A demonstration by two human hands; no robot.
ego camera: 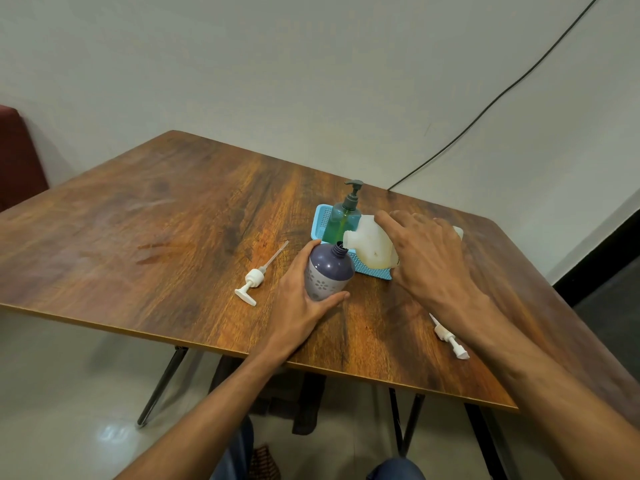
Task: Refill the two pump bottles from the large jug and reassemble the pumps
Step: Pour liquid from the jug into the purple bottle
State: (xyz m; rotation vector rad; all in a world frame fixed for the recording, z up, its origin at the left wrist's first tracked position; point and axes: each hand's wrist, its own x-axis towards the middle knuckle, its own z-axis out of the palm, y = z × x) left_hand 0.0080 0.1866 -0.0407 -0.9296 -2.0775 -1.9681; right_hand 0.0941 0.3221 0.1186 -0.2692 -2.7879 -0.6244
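Mid-frame, the left hand [298, 299] gripped the purple bottle [327, 271]; the right hand [429, 258] clasped the tipped white jug [372, 244]. Pouring well called for its spout squarely over the open neck and a gentle tilt.

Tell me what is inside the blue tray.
A green pump bottle stands in the blue tray. The tilted jug and right hand cover its near part; anything there is hidden.

Left grip [300, 294] wraps round the purple bottle [328, 271]; right grip [429, 258] clasps the jug [370, 247] from above.
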